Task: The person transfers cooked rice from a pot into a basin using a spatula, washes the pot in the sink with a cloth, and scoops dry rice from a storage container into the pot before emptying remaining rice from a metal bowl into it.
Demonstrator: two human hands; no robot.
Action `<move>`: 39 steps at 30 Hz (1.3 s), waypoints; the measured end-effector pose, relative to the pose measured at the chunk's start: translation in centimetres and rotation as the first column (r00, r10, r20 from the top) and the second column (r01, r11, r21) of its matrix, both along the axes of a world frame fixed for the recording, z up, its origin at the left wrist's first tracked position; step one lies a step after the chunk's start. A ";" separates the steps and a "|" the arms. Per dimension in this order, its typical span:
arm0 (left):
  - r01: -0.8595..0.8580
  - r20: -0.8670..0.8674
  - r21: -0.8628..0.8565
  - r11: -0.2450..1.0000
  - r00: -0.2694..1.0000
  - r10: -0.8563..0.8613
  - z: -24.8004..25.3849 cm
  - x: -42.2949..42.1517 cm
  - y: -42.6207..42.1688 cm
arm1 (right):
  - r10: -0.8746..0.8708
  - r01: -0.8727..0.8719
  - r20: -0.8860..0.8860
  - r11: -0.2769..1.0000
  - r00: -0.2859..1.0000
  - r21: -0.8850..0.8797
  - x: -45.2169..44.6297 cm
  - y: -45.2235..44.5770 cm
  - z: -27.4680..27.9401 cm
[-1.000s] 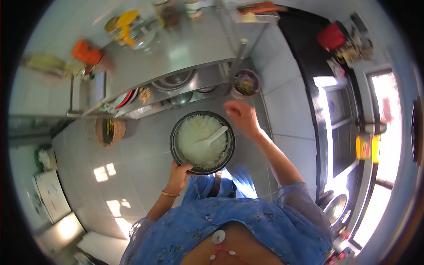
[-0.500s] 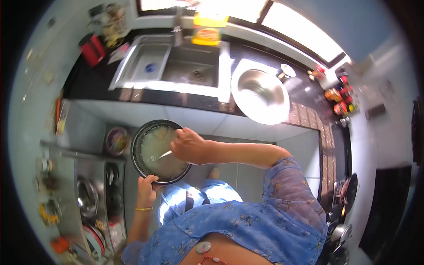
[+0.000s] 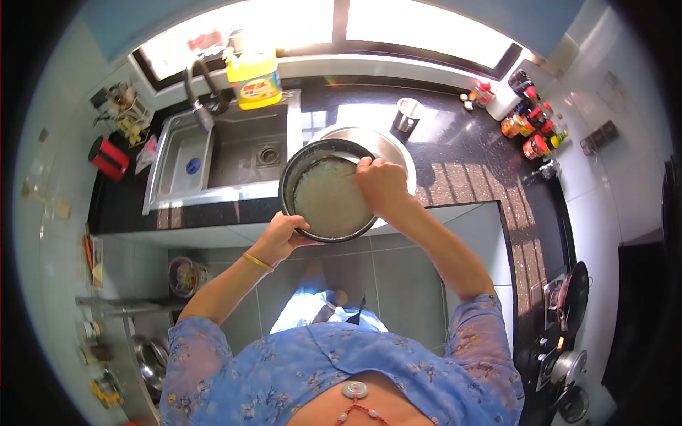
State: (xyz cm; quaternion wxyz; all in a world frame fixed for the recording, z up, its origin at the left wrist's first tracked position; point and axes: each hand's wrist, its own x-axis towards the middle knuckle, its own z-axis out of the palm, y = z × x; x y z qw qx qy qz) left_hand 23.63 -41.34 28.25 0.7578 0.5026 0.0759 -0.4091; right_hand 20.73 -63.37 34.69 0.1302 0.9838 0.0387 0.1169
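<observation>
We now have the pot [image 3: 288,189] at the steel bowl [image 3: 395,148], within reach; left hand [image 3: 282,236] clasps pot, right hand [image 3: 383,186] spoon [image 3: 348,156].

We look from one camera worn on the person's head, facing forward and steeply down. The shirt [image 3: 341,355] lies closest, filling the bottom of our view from above; the pot [image 3: 330,202] sits a little farther out, near the middle, and we see into it at a slant. Past it we take in the counter [image 3: 455,149] and, at the top, the window [image 3: 419,28]. Our wide lens bends straight edges and darkens the corners.
</observation>
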 end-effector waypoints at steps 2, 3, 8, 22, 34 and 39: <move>0.019 0.025 0.073 0.997 0.999 -0.021 -1.3 1.8 -2.2 | -0.022 0.023 -0.018 0.997 1.000 0.067 1.2 -1.1 -0.8; 0.046 0.011 0.077 0.996 0.999 -0.047 -2.0 3.0 -3.1 | -0.014 0.020 -0.050 0.992 0.999 0.128 2.1 -1.5 -1.0; 0.202 -0.054 0.053 0.978 0.979 -0.199 -3.2 7.2 -6.9 | 0.045 -0.024 -0.114 0.984 0.992 0.177 4.9 -3.9 -4.9; 0.171 0.097 0.257 0.951 0.975 -0.201 -4.8 12.6 -12.5 | 0.023 -0.038 0.049 0.943 0.999 0.331 6.3 -10.7 -6.7; 0.099 0.130 0.197 0.975 0.983 -0.126 -6.7 13.0 -14.2 | 0.325 -0.342 0.109 0.869 0.939 0.357 9.6 -13.0 -8.9; 0.050 0.121 0.292 0.955 0.989 -0.088 -4.8 12.2 -14.3 | 0.389 -0.390 0.083 0.839 0.918 0.379 10.1 -14.6 -8.9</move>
